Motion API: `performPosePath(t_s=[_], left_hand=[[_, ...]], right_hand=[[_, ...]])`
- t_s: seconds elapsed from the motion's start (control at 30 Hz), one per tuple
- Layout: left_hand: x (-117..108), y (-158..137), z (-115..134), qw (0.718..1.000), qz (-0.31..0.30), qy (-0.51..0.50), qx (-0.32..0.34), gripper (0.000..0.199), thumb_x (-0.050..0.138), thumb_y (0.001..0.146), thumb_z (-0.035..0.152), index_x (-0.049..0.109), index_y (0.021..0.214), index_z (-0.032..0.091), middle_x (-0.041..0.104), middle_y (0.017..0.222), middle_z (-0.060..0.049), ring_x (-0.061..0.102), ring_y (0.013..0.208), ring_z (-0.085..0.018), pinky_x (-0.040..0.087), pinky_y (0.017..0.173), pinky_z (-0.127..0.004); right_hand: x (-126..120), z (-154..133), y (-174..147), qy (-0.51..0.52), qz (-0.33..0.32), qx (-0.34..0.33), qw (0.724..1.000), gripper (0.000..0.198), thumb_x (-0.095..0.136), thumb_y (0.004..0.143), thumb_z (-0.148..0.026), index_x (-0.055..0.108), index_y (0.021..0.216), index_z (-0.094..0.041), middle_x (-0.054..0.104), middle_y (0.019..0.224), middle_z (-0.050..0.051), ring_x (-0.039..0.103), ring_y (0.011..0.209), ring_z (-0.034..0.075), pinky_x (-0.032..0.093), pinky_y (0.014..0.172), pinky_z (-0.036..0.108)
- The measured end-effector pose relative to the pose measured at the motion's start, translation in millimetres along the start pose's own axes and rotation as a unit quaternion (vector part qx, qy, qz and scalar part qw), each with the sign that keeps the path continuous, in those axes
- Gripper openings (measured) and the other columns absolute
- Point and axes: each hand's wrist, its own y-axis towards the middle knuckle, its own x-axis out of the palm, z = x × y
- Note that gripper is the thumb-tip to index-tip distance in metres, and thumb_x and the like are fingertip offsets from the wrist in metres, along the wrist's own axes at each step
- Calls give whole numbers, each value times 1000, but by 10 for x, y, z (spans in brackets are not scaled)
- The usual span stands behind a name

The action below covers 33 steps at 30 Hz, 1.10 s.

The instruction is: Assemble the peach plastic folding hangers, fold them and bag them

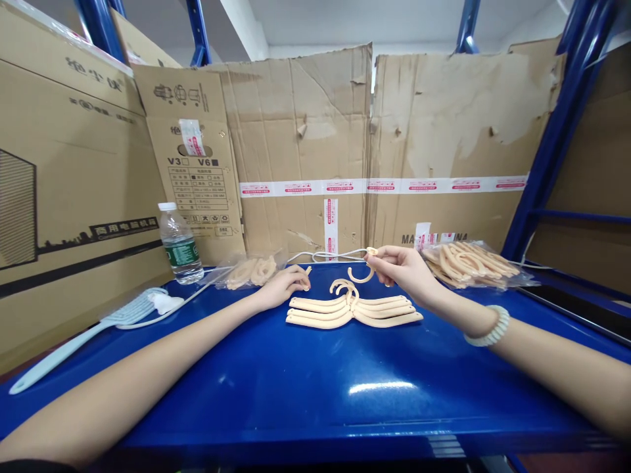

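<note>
Near the back of the blue tabletop, my right hand pinches a beige hanger piece between thumb and fingertips. A curved beige hook shows just below those fingers; whether it is joined to the pinched piece, I cannot tell. My left hand is closed with curled fingers on a small beige hanger piece, most of it hidden. Between and in front of both hands lie several beige hangers, stacked flat with arms spread and hooks pointing away from me.
Clear bags of beige hanger parts lie at back left and back right. A water bottle, a light-blue brush and a white cable are on the table. Cardboard walls the back; a dark flat object lies right.
</note>
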Motion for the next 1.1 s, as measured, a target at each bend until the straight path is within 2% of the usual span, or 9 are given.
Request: performPosePath(t_s=[0.13, 0.27, 0.37, 0.57, 0.67, 0.77, 0.93, 1.03, 1.1], left_hand=[[-23, -10, 177, 996, 71, -40, -23, 20, 47, 88, 23, 65, 90, 16, 63, 93, -8, 63, 74, -16, 54, 67, -29], [-52, -30, 577, 977, 161, -136, -44, 23, 55, 87, 33, 66, 99, 16, 65, 109, -10, 65, 92, -20, 55, 82, -35], [13, -58, 908, 952, 202, -217, -82, 21, 65, 81, 33, 70, 90, 15, 71, 88, -8, 67, 83, -18, 55, 83, -33], [286, -185, 1287, 880, 185, -394, -190, 26, 77, 71, 22, 69, 95, 16, 71, 88, -6, 68, 80, -17, 55, 78, -29], [343, -219, 1368, 824, 179, -479, -245, 37, 75, 71, 13, 66, 107, 18, 69, 104, -7, 68, 82, -16, 55, 83, -31], [346, -209, 1398, 785, 166, -536, -263, 32, 70, 74, 6, 67, 105, 16, 68, 104, -8, 66, 84, -15, 52, 90, -32], [370, -202, 1371, 788, 120, -557, -232, 14, 70, 75, 11, 68, 88, 15, 64, 81, -2, 63, 79, -12, 48, 97, -34], [420, -231, 1364, 801, 135, -537, -229, 21, 77, 69, 17, 61, 83, 17, 62, 79, 1, 63, 80, -13, 49, 93, -35], [459, -252, 1371, 809, 145, -523, -226, 28, 80, 65, 21, 59, 82, 17, 63, 80, 1, 63, 82, -14, 50, 90, -34]], right_hand=[[27, -81, -142, 81, 6, 27, 996, 35, 75, 68, -45, 63, 79, -15, 57, 49, -3, 48, 44, 8, 34, 43, 21], [21, -132, -235, 132, -7, 56, 990, 30, 77, 66, -40, 63, 77, -15, 59, 52, -3, 50, 45, 8, 38, 45, 21], [35, -171, -304, 155, -23, 72, 985, 27, 76, 67, -35, 65, 81, -15, 66, 63, 2, 56, 54, 10, 40, 47, 20], [112, -239, -393, 222, -46, 139, 964, 19, 69, 67, -24, 68, 84, -15, 71, 78, 8, 64, 67, 15, 47, 50, 22], [128, -251, -409, 245, -46, 159, 955, 19, 66, 71, -29, 68, 82, -14, 71, 77, 9, 65, 68, 17, 49, 51, 23], [128, -235, -415, 240, -49, 153, 957, 23, 68, 75, -35, 67, 83, -14, 71, 79, 8, 65, 68, 14, 51, 52, 22], [139, -175, -412, 231, -41, 147, 961, 31, 82, 62, -27, 58, 77, -18, 67, 71, 0, 63, 65, 11, 50, 53, 19], [148, -149, -402, 246, -38, 147, 957, 43, 85, 57, -26, 45, 71, -20, 67, 69, -2, 65, 66, 12, 52, 56, 21], [148, -136, -394, 250, -33, 159, 955, 46, 86, 56, -26, 46, 76, -21, 68, 69, -1, 66, 66, 14, 53, 60, 25]])
